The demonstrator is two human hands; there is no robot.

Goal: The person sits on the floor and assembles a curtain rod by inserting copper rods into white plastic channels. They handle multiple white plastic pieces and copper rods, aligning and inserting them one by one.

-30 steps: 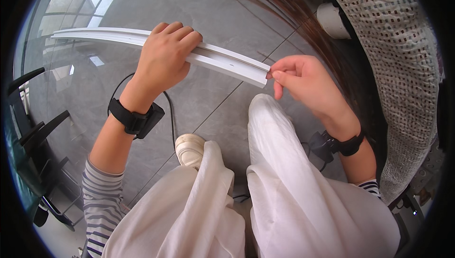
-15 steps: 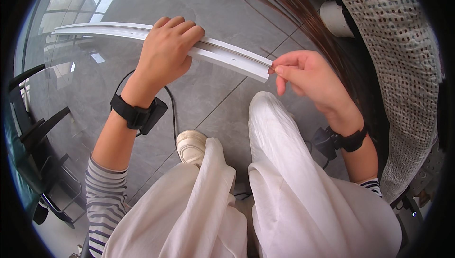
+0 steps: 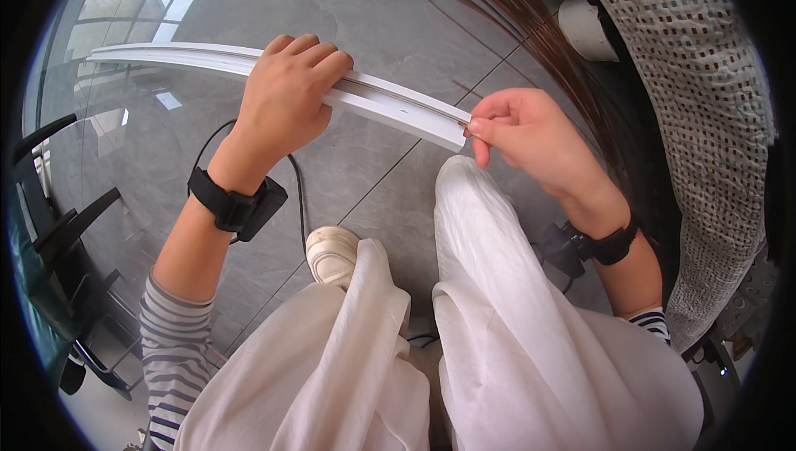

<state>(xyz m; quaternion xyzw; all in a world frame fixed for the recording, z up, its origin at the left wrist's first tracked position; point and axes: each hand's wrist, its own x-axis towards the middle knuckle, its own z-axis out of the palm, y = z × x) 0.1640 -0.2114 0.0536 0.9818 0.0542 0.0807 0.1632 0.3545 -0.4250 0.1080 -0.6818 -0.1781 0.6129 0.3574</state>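
Note:
A long white grooved rail (image 3: 390,106) stretches from the far left to the middle right, above the floor. My left hand (image 3: 292,86) is wrapped over it from above, fingers closed around its far edge. At the rail's right end, my right hand (image 3: 531,132) pinches with thumb and index finger. Between those fingertips is the end of a thin brown strip, mostly hidden by the fingers. A thin brownish line shows along the rail's groove, leading toward the pinch. Small slots mark the rail's face.
A bundle of long thin brown strips (image 3: 531,24) curves along the floor at the upper right, beside a white cylinder (image 3: 583,30). Perforated pale fabric (image 3: 705,103) hangs at the right. A black chair frame (image 3: 79,227) stands left; a black cable (image 3: 300,194) lies near my shoe.
Both hands and the rail have shifted slightly left. My right fingertips have closed in tighter at the rail's end, covering more of the brown piece there.

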